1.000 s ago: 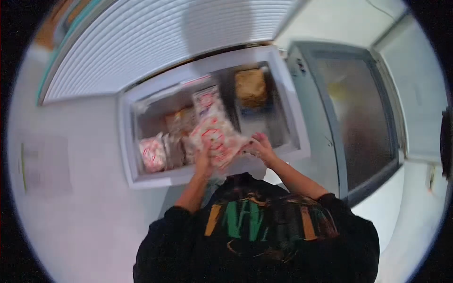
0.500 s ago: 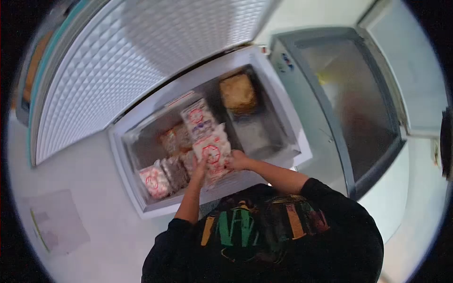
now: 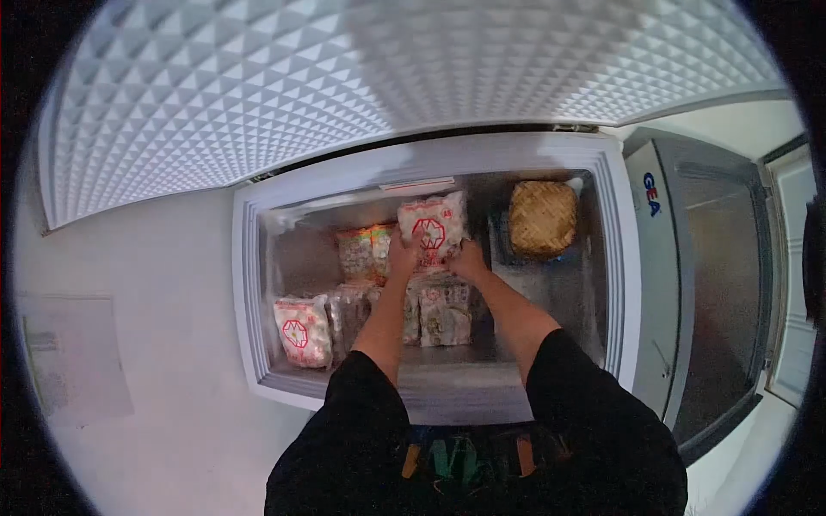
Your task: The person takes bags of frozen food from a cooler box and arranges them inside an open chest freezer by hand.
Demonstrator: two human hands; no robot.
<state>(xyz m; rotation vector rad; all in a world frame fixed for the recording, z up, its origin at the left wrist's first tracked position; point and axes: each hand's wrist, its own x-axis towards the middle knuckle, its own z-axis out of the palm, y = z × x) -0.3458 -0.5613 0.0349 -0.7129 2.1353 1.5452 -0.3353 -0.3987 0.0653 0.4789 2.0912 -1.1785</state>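
Note:
Inside the open chest freezer (image 3: 630, 284), I hold a clear plastic food pack (image 3: 437, 215) with a red octagonal logo and pale contents. My left hand (image 3: 404, 255) grips its lower left side, and my right hand (image 3: 469, 261) has its lower right corner. The pack is near the back wall. To its left are orange-toned packs (image 3: 354, 254). Nearer me stand several packs in a row: one with a red logo (image 3: 303, 334) at the left end and a pale one (image 3: 446, 314) below my hands. My left forearm hides some of the row.
A woven basket (image 3: 542, 217) sits on the raised right part of the freezer. Its quilted lid (image 3: 258, 95) stands raised behind. At the right is a second freezer (image 3: 718, 284) with a grey frame. A sheet (image 3: 77, 357) lies on the floor at left.
Both hands have carried the red-logo pack away from my body, toward the freezer's back wall. My view has turned and shifted, so the freezer appears straighter and the row of packs shows more.

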